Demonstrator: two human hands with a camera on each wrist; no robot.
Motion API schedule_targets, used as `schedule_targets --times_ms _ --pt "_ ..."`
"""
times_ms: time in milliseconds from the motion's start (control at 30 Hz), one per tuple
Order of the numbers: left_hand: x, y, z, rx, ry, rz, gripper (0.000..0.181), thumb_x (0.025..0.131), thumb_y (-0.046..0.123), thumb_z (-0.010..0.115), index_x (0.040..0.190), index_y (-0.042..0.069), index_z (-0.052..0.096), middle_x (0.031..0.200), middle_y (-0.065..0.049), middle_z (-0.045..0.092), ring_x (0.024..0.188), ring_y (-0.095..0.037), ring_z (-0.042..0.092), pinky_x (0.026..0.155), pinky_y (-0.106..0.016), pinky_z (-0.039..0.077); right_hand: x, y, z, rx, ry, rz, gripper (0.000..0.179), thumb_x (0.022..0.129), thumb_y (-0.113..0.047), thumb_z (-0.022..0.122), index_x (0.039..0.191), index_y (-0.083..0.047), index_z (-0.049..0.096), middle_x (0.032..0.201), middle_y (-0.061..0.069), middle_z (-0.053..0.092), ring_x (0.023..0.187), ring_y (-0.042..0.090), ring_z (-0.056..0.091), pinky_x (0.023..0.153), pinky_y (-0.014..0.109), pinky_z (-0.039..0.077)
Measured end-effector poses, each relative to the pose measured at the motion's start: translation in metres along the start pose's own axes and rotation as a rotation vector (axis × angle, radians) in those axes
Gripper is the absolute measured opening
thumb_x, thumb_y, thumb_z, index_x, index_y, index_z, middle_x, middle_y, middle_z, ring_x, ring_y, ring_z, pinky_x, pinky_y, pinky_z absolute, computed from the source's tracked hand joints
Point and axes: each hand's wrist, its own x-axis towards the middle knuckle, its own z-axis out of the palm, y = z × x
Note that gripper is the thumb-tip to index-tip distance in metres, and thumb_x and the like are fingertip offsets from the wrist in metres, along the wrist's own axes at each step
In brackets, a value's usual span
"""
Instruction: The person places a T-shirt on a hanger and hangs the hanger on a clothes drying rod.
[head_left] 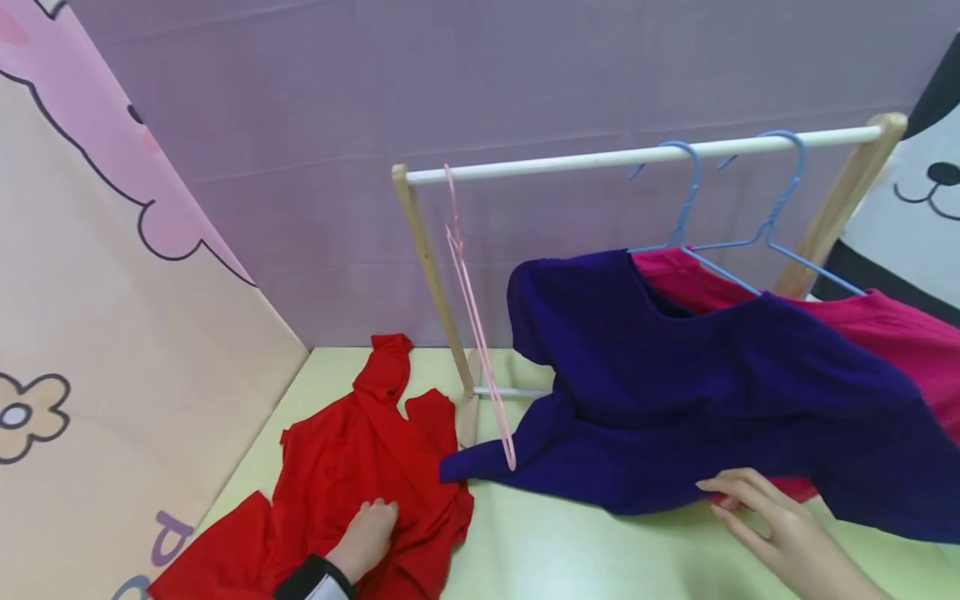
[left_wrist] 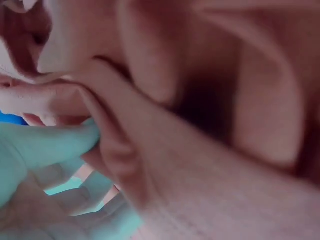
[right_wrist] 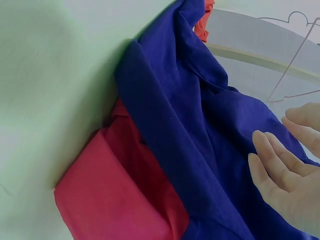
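A red garment (head_left: 352, 450) lies crumpled on the pale yellow table. My left hand (head_left: 369, 533) pinches a fold of it. In the left wrist view the cloth (left_wrist: 150, 150) fills most of the picture, with the thumb and fingers of the hand (left_wrist: 45, 175) at its edge. A dark blue short-sleeved shirt (head_left: 675, 400) hangs on a blue hanger (head_left: 686, 196). Just in front of its lower hem my right hand (head_left: 780, 529) is held with loosely bent fingers, gripping nothing. The right wrist view shows that hand (right_wrist: 290, 175) beside the blue cloth (right_wrist: 170, 115).
A rack with a white rail (head_left: 570, 162) and wooden posts (head_left: 431, 275) stands on the table (head_left: 540, 550). From its left end hangs a bare pink hanger (head_left: 480, 333). Behind the blue shirt is a magenta garment (head_left: 915, 350) on another blue hanger (head_left: 783, 200). Printed cloth walls (head_left: 225, 275) enclose the table.
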Motion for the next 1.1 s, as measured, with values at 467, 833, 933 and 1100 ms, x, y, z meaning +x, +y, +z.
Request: schedule_targets --times_ms 467,833,933,1100 --pt "0.015 -0.020 -0.038 -0.376 0.027 -0.154 0.017 0.067 -0.015 0.055 0.073 0.000 0.058 0.072 -0.008 0.060 0.066 -0.021 0.053 0.061 -0.039 0.050 -0.006 0.004 0.010 0.043 0.013 0.015 0.055 0.054 0.011 0.070 0.098 -0.021 0.058 0.092 -0.010 0.051 0.077 0.001 0.052 0.062 0.011 0.042" --pt "0.032 0.006 -0.104 -0.480 0.221 -0.210 0.019 0.075 -0.011 0.056 0.083 0.006 0.060 0.084 -0.007 0.058 0.057 -0.013 0.039 0.050 -0.028 0.040 -0.006 0.001 0.015 0.089 0.002 0.039 0.051 0.059 0.011 0.068 0.098 -0.021 0.058 0.093 -0.010 0.052 0.076 0.002 0.053 0.062 0.010 0.042" --pt "0.039 0.014 -0.115 -0.503 0.261 -0.156 0.020 0.076 -0.010 0.056 0.084 0.008 0.060 0.086 -0.006 0.058 0.059 -0.012 0.041 0.052 -0.028 0.041 -0.002 -0.001 0.018 0.125 -0.024 0.028 0.049 0.062 0.010 0.067 0.098 -0.020 0.058 0.094 -0.010 0.053 0.077 0.003 0.053 0.064 0.011 0.043" --pt "0.052 0.031 -0.130 -0.595 0.260 -0.076 0.021 0.078 -0.010 0.054 0.087 0.009 0.060 0.089 -0.007 0.060 0.069 -0.017 0.046 0.056 -0.030 0.044 0.004 -0.006 0.029 0.183 -0.047 0.031 0.047 0.063 0.010 0.067 0.096 -0.023 0.058 0.090 -0.011 0.057 0.079 0.002 0.054 0.064 0.013 0.044"
